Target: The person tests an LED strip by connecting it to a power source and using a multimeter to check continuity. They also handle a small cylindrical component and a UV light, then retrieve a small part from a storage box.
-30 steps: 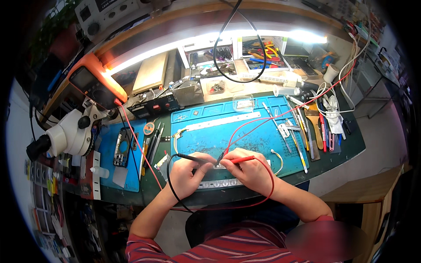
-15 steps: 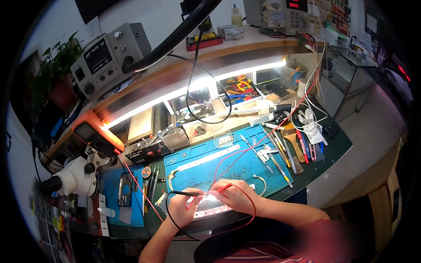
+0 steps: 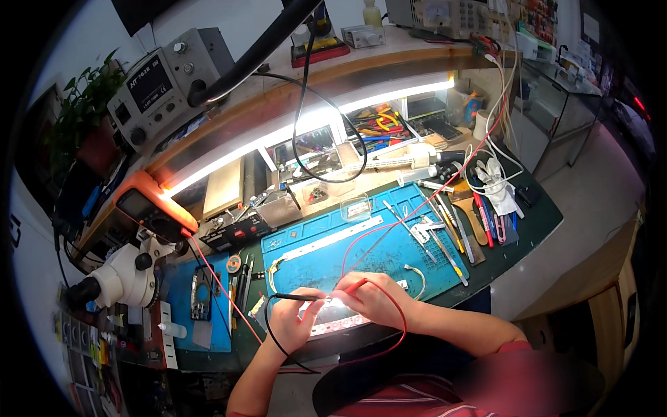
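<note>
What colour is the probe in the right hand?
Red; the probe and its wire are red, shown best in the head view.

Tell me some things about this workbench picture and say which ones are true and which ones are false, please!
1. The left hand holds a black probe. True.
2. The right hand holds a blue probe. False: its red probe has a red wire.
3. Both probe tips meet over a white strip at the near edge of the bench. True.
4. The microscope stands on the person's right. False: it is on the left, beside the orange meter.
5. The hands work in front of a blue mat. True.
6. The bench light is off. False: a long lamp glows under the shelf.
</note>
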{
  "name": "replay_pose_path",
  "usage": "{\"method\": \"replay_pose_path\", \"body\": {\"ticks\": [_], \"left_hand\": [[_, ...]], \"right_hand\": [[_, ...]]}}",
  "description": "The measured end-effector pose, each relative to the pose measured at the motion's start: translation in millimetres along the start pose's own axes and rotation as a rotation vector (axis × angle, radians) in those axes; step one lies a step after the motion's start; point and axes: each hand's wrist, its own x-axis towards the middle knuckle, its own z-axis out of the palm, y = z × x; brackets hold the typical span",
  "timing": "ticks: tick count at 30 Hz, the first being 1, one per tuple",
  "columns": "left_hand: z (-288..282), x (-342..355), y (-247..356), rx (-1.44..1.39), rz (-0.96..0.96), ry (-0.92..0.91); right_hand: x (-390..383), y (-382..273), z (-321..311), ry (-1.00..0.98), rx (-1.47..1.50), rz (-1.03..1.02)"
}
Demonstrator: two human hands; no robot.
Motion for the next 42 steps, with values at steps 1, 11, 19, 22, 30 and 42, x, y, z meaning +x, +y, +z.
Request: {"method": "replay_pose_path", "body": {"ticks": [1,11,19,22,30,42], "left_hand": [[1,0,-1,-0.012,-0.007,-0.001],[2,2,-2,-0.004,0.007,-0.001],[1,2,0,0.004,0.010,-0.004],[1,2,1,-0.029,-0.016,0.005],[-17,4,-6,-0.175,-0.090,0.162],[-35,0,-23,-0.242,-0.211,0.104]], "right_hand": [[-1,0,0,-0.001,0.001,0.011],[1,-3,-4,0.011,-0.003,0.010],[1,-1,-2,0.017,-0.009,-0.006],[1,-1,-2,-0.007,0.012,0.017],[11,-25,-13,-0.044,0.009,0.005],[29,-30,20,-0.109,0.046,0.070]]}}
